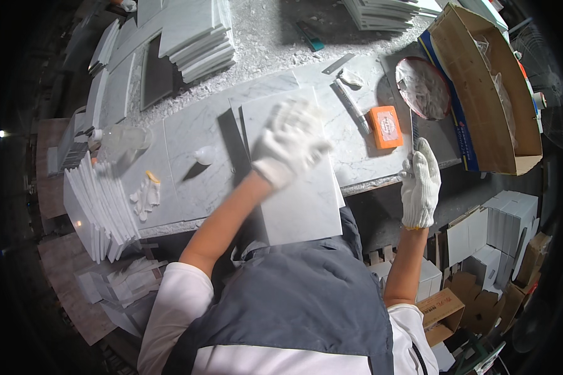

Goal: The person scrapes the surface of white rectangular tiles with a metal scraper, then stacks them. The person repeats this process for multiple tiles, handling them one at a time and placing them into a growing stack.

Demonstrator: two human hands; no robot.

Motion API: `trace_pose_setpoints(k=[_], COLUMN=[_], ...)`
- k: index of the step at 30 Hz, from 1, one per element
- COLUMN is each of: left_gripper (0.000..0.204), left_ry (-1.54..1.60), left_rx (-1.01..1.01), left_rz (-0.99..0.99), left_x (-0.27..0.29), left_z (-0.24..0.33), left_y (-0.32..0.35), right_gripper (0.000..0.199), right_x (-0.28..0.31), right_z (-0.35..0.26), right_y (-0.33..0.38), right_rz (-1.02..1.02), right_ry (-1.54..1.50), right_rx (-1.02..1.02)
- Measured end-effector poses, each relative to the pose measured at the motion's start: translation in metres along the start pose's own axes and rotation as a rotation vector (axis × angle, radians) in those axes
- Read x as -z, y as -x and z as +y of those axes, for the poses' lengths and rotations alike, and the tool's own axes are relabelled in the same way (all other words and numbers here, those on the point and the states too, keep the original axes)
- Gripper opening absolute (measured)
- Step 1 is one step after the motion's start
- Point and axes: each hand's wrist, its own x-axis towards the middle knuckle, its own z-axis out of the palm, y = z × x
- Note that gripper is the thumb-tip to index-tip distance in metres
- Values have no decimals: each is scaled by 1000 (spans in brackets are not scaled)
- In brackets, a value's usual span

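My left hand, in a white knit glove, is over a pale grey-veined marble tile. Motion smears its fingers, so their grip is unclear. The tile overhangs the bench's near edge against my apron, with another tile partly under it. At the right, my gloved right hand is closed around the dark handle of a slim spatula. Its thin blade points toward a red-rimmed round bowl of whitish, crumpled-looking material. Beside that hand lies an orange box with a pale label.
Tile stacks stand at the back and left. A loose glove, clear plastic jar, white bulb-shaped item, marker and metal strip lie on the bench. A large open carton borders the right side.
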Motion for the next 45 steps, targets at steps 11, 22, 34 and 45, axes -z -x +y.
trace_pose_setpoints(k=[11, 22, 34, 45], left_gripper=[41, 38, 38, 36], left_ry=[917, 573, 456, 480], left_rx=[-855, -464, -373, -401], left_rz=[182, 204, 432, 392], left_x=[32, 15, 9, 8], left_z=[101, 57, 59, 60], left_y=[51, 77, 79, 78], right_gripper=[38, 31, 28, 26], right_x=[-41, -96, -95, -101], right_z=[26, 55, 59, 59], right_y=[-17, -36, -47, -49], right_rz=[-290, -560, -706, -677], right_ry=[263, 583, 875, 903], right_rx=[-3, -15, 421, 509])
